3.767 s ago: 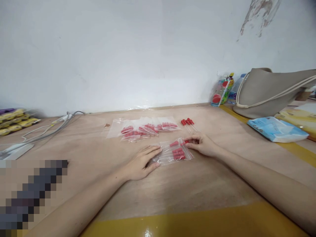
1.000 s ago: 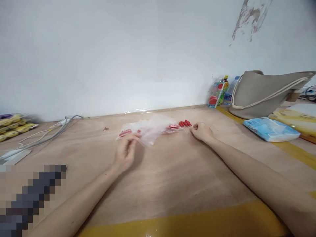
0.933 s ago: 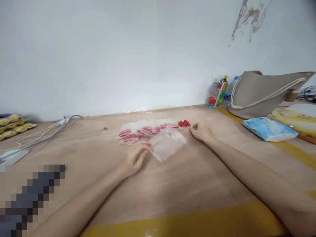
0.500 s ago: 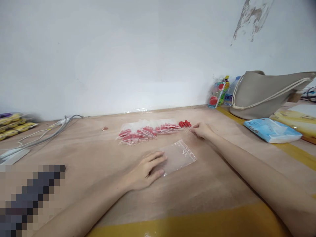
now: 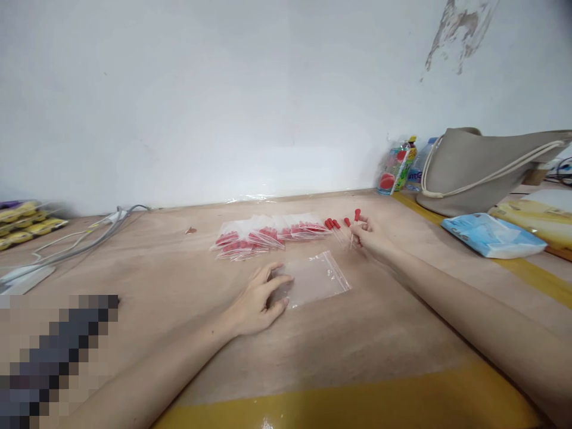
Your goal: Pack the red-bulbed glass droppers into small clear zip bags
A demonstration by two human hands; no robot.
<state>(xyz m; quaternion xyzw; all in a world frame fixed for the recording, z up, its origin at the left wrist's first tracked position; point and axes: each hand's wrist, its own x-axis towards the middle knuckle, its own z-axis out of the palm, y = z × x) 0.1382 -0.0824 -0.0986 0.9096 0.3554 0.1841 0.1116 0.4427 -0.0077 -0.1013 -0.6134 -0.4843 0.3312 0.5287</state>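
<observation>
My right hand (image 5: 369, 235) pinches a dropper (image 5: 357, 214), its red bulb up and its thin clear tube pointing down. Just left of these fingers, 3 more red-bulbed droppers (image 5: 336, 224) lie on the table. A clear zip bag (image 5: 315, 279) lies flat in the middle, its zip end towards the right. At its left edge rests my left hand (image 5: 263, 301), with the fingers curved and apart and the fingertips touching the plastic. Behind the bag is an overlapping row of filled zip bags (image 5: 261, 235) with red bulbs showing inside.
Against the wall at right stand bottles (image 5: 395, 170) and a grey bag (image 5: 482, 170). A blue tissue pack (image 5: 491, 234) lies before it. Cables (image 5: 98, 232) and yellow packets (image 5: 31, 226) are at far left. Yellow tape (image 5: 330, 399) crosses the wooden table near me.
My right hand has lifted one dropper upright from the loose group, and the others lie more spread out. My left hand has shifted slightly left, with the clear bag moving a little too.
</observation>
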